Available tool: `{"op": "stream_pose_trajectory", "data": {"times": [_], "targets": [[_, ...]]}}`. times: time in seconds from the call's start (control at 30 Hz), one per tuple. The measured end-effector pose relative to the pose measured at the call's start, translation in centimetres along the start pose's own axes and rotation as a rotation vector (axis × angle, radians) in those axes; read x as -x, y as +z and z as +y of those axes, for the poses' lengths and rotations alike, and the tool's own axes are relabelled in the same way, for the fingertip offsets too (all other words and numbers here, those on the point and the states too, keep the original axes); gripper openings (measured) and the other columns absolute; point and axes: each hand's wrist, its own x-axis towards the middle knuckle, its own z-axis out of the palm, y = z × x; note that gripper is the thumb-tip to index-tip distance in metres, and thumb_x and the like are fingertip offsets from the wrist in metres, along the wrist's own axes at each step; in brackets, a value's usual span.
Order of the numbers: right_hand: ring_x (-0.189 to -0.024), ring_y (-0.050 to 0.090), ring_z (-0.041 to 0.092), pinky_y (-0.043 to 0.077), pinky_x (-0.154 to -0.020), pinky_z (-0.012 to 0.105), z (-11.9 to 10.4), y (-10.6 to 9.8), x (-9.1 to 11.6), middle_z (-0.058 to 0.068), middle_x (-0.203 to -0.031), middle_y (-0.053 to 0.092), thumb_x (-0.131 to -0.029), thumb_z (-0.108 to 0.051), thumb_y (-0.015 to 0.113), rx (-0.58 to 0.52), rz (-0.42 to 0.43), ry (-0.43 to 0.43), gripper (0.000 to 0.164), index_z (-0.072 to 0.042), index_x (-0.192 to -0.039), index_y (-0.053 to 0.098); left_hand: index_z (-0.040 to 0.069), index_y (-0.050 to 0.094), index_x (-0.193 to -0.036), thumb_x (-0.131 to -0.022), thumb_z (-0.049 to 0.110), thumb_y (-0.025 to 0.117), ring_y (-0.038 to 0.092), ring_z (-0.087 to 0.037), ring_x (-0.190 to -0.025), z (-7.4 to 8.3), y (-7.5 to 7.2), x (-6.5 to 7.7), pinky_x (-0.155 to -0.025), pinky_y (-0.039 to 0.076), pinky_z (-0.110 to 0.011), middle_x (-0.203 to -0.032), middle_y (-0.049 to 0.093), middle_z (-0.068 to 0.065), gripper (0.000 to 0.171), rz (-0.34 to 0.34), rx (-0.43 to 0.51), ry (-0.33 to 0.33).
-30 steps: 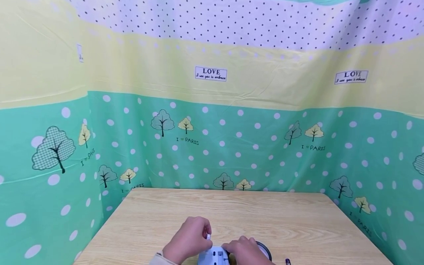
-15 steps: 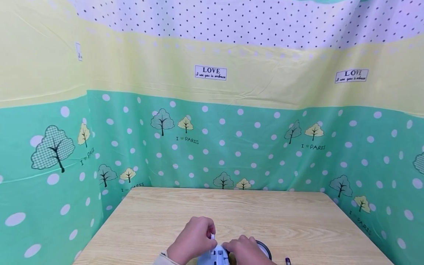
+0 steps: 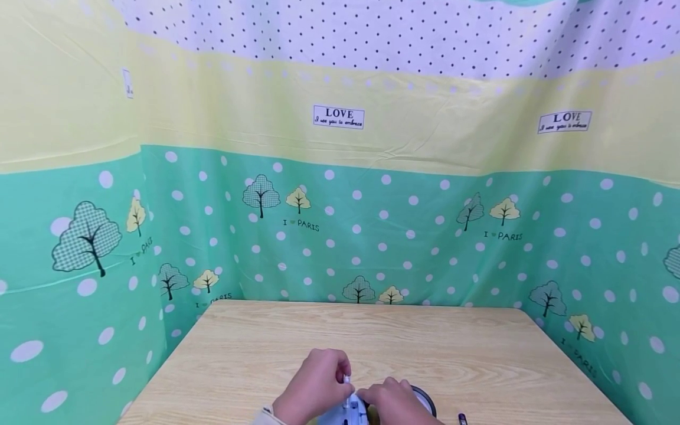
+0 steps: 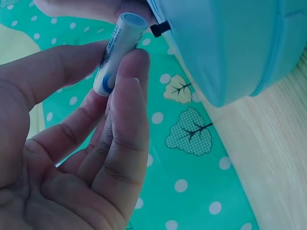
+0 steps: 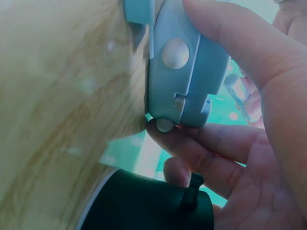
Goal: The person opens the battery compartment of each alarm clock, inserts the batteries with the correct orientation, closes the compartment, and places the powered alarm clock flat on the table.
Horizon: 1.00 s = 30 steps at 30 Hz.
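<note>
My left hand point(image 3: 314, 386) pinches a white battery point(image 4: 116, 57) with blue print between thumb and fingertips, just above a light blue plastic device point(image 3: 336, 417). Slots show on the device's upper face in the head view, where the lower frame edge cuts it off. My right hand point(image 3: 395, 402) grips the device from the right, thumb on one side and fingers on the other. Round pale knobs show on the device's casing point(image 5: 165, 86) in the right wrist view. Whether the battery point(image 3: 347, 379) touches the device cannot be told.
Close to my right hand stands a dark round object point(image 5: 148, 203) with a small tab; its rim is partly hidden in the head view. A small dark pen-like thing point(image 3: 462, 419) lies farther right. The wooden table point(image 3: 255, 336) meets a patterned curtain point(image 3: 372, 236) behind.
My left hand has moved a little to the right with the battery, and it is now over the device's slotted face. My right hand and the device have stayed nearly still.
</note>
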Motion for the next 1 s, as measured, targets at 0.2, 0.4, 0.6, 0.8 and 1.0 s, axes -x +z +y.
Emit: {"op": "stream_pose_trajectory", "data": {"times": [0.2,0.4,0.6,0.8,1.0], "targets": [[-0.073,0.042,0.009,0.030,-0.068,0.033,0.1,0.0,-0.3,-0.022,-0.089,0.063,-0.072,-0.047,0.078,0.023,-0.017,0.007,0.055,-0.033,-0.123,0.064,0.019,0.061,-0.072,-0.072,0.015,0.074,0.045,-0.003,-0.051,-0.1,0.7,-0.2,-0.049,0.040,-0.020,-0.058,0.051,0.010,0.014,0.002,0.023,0.027],[-0.072,0.041,0.009,0.029,-0.067,0.034,0.2,0.2,-0.4,-0.023,-0.084,0.060,-0.072,-0.045,0.078,0.021,-0.016,0.008,0.055,-0.033,-0.123,0.064,0.020,0.061,-0.072,-0.072,0.015,0.074,0.044,-0.002,-0.051,0.0,1.0,-0.1,-0.049,0.039,-0.020,-0.057,0.050,0.011,0.014,0.019,0.014,0.055],[-0.071,0.042,0.009,0.029,-0.067,0.034,0.3,0.1,-0.5,-0.023,-0.082,0.059,-0.071,-0.045,0.078,0.024,-0.026,0.008,0.051,-0.034,-0.120,0.065,0.019,0.061,-0.070,-0.072,0.016,0.075,0.043,-0.001,-0.049,0.1,1.3,0.1,-0.049,0.039,-0.019,-0.053,0.047,0.013,0.015,0.041,-0.002,0.084],[-0.071,0.041,0.010,0.028,-0.068,0.035,0.4,0.1,-0.5,-0.019,-0.076,0.056,-0.072,-0.044,0.078,-0.025,-0.042,0.018,0.047,-0.035,-0.117,0.066,0.019,0.061,-0.070,-0.074,0.019,0.077,0.045,-0.001,-0.050,0.2,1.5,0.0,-0.050,0.040,-0.019,-0.054,0.049,0.012,0.016,0.004,0.030,0.066],[-0.071,0.041,0.010,0.028,-0.068,0.035,0.4,0.0,-0.6,-0.019,-0.074,0.056,-0.072,-0.043,0.079,-0.036,-0.040,0.025,0.045,-0.038,-0.114,0.067,0.018,0.062,-0.070,-0.076,0.021,0.077,0.047,-0.001,-0.052,0.1,1.7,-0.1,-0.050,0.041,-0.020,-0.056,0.052,0.012,0.016,-0.032,0.067,0.048]]}}
